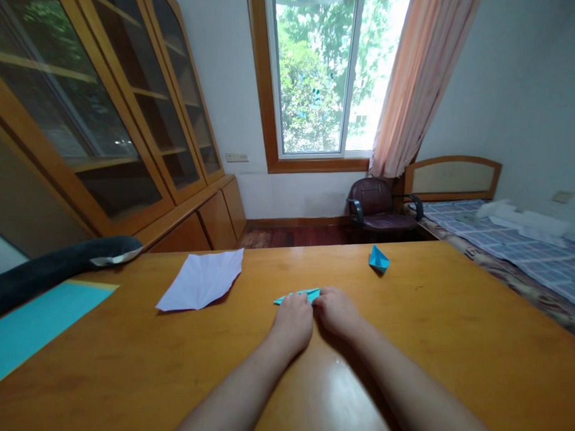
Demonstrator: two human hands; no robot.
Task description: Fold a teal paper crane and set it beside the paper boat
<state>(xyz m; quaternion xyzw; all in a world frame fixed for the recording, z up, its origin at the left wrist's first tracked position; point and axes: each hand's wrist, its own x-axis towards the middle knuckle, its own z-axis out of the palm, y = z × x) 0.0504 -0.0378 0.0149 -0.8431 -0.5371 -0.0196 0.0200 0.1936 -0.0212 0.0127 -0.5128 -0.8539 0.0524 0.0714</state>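
A narrow piece of folded blue paper (308, 294) lies on the wooden table (178, 362), partly covered by my hands. My left hand (294, 319) presses on its left and middle part with the fingers curled. At its right end, my right hand (337, 310) grips the paper, its fingertips bent down and partly hidden. Both hands sit close together, almost touching. Farther back on the right stands a small blue folded paper shape (379, 260), apart from my hands.
A creased white paper sheet (203, 278) lies to the left. At the far left are a flat light-blue sheet (43, 326) and a dark curved object (64, 264) on the table edge. Beyond the table stand an armchair (373, 203), a bed (508, 236) and a glass-door cabinet (126, 97).
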